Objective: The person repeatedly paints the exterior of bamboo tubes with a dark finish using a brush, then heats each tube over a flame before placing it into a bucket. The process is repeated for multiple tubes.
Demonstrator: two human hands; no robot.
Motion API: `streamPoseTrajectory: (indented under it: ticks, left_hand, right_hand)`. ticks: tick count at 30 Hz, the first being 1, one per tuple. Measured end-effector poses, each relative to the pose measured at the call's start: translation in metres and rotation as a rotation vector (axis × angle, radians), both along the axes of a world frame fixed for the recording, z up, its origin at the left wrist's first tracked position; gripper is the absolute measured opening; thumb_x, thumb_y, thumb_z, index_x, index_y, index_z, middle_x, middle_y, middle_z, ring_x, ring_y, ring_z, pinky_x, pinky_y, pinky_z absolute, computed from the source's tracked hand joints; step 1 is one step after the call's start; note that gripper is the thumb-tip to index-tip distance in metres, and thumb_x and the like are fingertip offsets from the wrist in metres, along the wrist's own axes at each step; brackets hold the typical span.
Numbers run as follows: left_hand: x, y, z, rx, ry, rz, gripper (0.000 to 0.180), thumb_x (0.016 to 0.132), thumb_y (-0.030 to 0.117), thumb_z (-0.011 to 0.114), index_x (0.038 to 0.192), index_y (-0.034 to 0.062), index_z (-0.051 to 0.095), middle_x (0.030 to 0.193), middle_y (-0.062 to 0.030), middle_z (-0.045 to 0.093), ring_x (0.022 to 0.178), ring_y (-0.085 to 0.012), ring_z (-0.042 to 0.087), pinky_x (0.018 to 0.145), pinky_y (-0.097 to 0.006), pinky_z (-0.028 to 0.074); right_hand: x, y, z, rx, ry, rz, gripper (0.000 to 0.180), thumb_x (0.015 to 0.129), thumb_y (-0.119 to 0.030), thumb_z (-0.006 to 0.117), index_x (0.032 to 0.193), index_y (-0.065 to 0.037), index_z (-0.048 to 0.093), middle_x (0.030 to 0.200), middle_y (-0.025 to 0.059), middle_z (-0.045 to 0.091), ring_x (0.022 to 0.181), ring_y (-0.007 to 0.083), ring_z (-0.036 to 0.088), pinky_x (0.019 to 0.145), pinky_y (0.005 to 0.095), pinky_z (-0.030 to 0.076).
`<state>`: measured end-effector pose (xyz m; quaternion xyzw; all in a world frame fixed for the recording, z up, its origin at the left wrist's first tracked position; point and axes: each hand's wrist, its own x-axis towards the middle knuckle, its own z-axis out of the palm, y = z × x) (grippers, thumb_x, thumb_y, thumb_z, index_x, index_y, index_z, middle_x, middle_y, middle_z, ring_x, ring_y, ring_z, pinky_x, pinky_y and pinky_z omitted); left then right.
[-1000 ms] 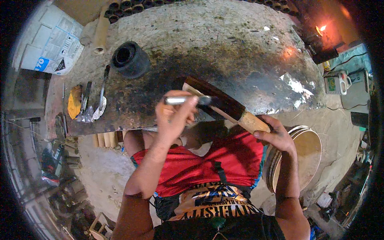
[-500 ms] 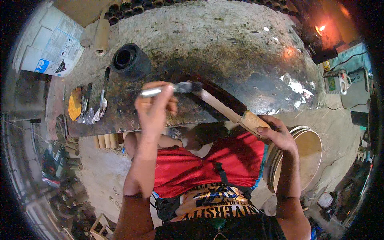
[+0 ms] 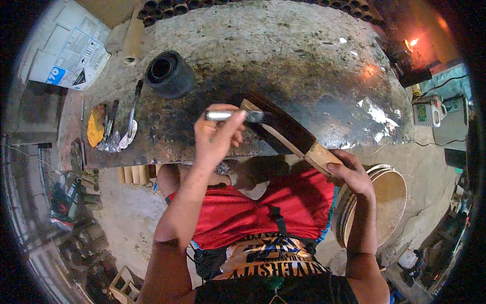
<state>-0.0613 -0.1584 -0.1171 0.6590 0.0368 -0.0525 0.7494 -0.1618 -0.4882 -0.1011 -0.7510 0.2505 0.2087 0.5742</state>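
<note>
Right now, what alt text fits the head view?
The left hand holds a silver-handled brush at a dark wooden piece; the right hand grips its pale end. A black pot stands on the workbench.

The table [image 3: 283,45] stretches before me. Over its near side, my left hand [image 3: 218,136] has the brush [image 3: 218,116] at the far left end of the tube [image 3: 319,156]; my right hand [image 3: 354,173] is around the near right end. Beyond the brush, to the left, a pot [image 3: 178,81] stands on the table, with the tools [image 3: 134,104] farther left. Short tubes [image 3: 179,9] line the back, left of a flame [image 3: 414,42]. A jug [image 3: 429,112] sits past the table's right end.
</note>
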Motion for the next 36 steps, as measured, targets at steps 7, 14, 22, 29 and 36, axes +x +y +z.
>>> streamPoseTrajectory:
  ticks: [7,14,22,29,36]
  left_hand:
    - [0.035,0.038,0.006,-0.001,-0.089,0.152,0.022,0.090,0.017,0.071,0.099,-0.0002,0.062,0.070,-0.0089,0.062,0.050,-0.0117,0.057,0.043,-0.025,0.045]
    - [0.006,0.035,0.031,-0.127,-0.118,0.208,0.021,0.093,0.019,0.066,0.101,0.0012,0.059,0.066,-0.0093,0.059,0.047,-0.0136,0.054,0.041,-0.027,0.042]
    - [-0.066,-0.033,0.028,-0.142,0.101,-0.181,0.021,0.091,0.011,0.070,0.105,0.0006,0.059,0.070,-0.0076,0.064,0.053,-0.0093,0.058,0.044,-0.024,0.046]
    - [-0.033,-0.002,0.014,0.045,-0.013,0.029,0.022,0.090,0.015,0.071,0.103,0.0018,0.061,0.074,-0.0070,0.065,0.057,-0.0085,0.060,0.048,-0.022,0.048]
    - [0.014,0.048,0.024,0.125,-0.080,0.221,0.023,0.090,0.017,0.071,0.101,0.0006,0.060,0.069,-0.0084,0.063,0.050,-0.0101,0.057,0.044,-0.023,0.045]
  right_hand:
    - [0.006,-0.005,0.005,0.128,-0.082,0.254,0.053,0.077,-0.027,0.082,0.118,0.001,0.064,0.103,0.0080,0.067,0.098,0.0184,0.062,0.089,0.0310,0.048]
    - [-0.005,-0.015,-0.026,0.221,-0.170,0.218,0.060,0.071,-0.027,0.088,0.116,0.003,0.063,0.114,0.0094,0.063,0.108,0.0216,0.058,0.097,0.0319,0.045]
    - [-0.013,-0.013,-0.030,0.227,0.030,0.112,0.073,0.068,-0.036,0.090,0.121,0.005,0.060,0.122,0.0165,0.062,0.116,0.0239,0.056,0.102,0.0333,0.042]
    - [-0.015,-0.006,-0.027,0.185,-0.010,0.051,0.061,0.071,-0.024,0.082,0.121,0.004,0.061,0.115,0.0110,0.063,0.109,0.0198,0.056,0.097,0.0321,0.043]
    - [-0.003,-0.005,-0.020,0.068,-0.240,0.384,0.054,0.070,-0.016,0.080,0.118,0.001,0.062,0.112,0.0054,0.060,0.102,0.0172,0.057,0.089,0.0301,0.045]
